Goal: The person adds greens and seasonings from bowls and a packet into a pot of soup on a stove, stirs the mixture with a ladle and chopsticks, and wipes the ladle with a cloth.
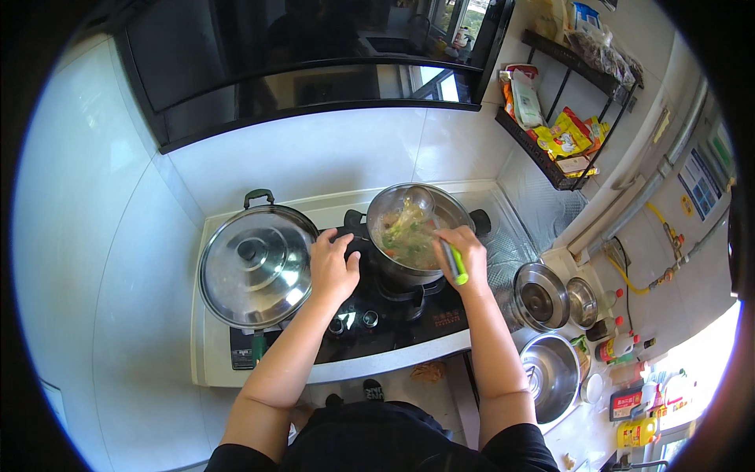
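Note:
A steel pot (pixel 450 203) with black side handles stands on the right burner, holding soup or stew with green, pale and orange-red pieces. My right hand (pixel 465 253) is closed round the green-ended handle of a ladle (pixel 456 266). Its rounded head dips among the food at the pot's far side. Just left of the pot, my left hand (pixel 335 266) hovers with its fingers apart and nothing in it, close to the left handle. A wide pan under a domed steel lid (pixel 255 267) sits to the left of that hand.
Both pots rest on a black glass gas hob (pixel 377 334) with knobs in front. Steel bowls (pixel 543 296) and a larger basin (pixel 554 377) stand at the right, beside several bottles (pixel 617 346). A black wall rack (pixel 562 118) holds packets. A dark range hood (pixel 314 71) overhangs the back.

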`<state>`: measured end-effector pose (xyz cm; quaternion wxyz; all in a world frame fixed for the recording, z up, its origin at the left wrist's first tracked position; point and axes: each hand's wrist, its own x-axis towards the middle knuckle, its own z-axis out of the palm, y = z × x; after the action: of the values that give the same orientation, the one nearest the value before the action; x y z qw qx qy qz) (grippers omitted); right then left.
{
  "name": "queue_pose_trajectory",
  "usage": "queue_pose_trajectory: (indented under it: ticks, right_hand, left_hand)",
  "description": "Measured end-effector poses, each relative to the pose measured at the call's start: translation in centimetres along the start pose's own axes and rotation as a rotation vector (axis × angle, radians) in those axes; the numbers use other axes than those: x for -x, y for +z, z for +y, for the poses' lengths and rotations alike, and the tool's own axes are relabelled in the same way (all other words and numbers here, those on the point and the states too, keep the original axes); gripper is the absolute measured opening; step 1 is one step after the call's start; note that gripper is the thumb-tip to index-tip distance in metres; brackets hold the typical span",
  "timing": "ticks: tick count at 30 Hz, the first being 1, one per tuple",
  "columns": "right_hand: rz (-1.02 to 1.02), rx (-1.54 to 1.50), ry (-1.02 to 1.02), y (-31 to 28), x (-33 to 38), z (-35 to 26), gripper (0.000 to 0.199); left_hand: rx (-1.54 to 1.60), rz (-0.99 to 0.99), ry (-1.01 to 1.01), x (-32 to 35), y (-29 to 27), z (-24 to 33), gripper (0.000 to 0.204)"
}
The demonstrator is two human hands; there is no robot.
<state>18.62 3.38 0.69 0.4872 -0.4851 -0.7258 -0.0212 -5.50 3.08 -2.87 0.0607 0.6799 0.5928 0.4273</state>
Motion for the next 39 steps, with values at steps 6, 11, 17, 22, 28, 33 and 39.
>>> queue_pose_trajectory:
  ticks: [6,11,17,22,28,33,39]
  right_hand:
    - [-0.278,0.18,-0.137,1.5,0.7,2.1,0.018]
    - [-0.241,0.045,-0.06,1.8,0.9,2.6,0.012]
    - [0.092,-0.446,0.963,1.4,0.1,4.3,0.023]
    - [0.206,-0.678,1.107,-1.1,-0.4,5.9,0.022]
    - [0.019,-0.547,0.693,-1.9,-0.7,5.9,0.015]
    - [-0.089,-0.081,-0.085,-1.6,-1.3,5.7,0.016]
    - [-0.467,0.272,-0.347,-0.4,-0.6,6.8,0.023]
  left_hand:
    - [0.097,-0.017,0.009,0.5,2.5,0.1,0.025]
    - [0.13,-0.046,-0.063,0.9,3.5,-0.2,0.022]
    - [0.159,-0.044,-0.124,0.4,4.1,-0.6,0.02]
    - [0.172,0.001,-0.11,-0.4,4.3,-0.3,0.018]
    - [0.11,0.115,0.001,-1.2,4.8,0.2,0.019]
    - [0.11,0.12,-0.009,-1.2,4.8,0.4,0.02]
    - [0.122,0.046,-0.046,-1.1,4.5,0.6,0.021]
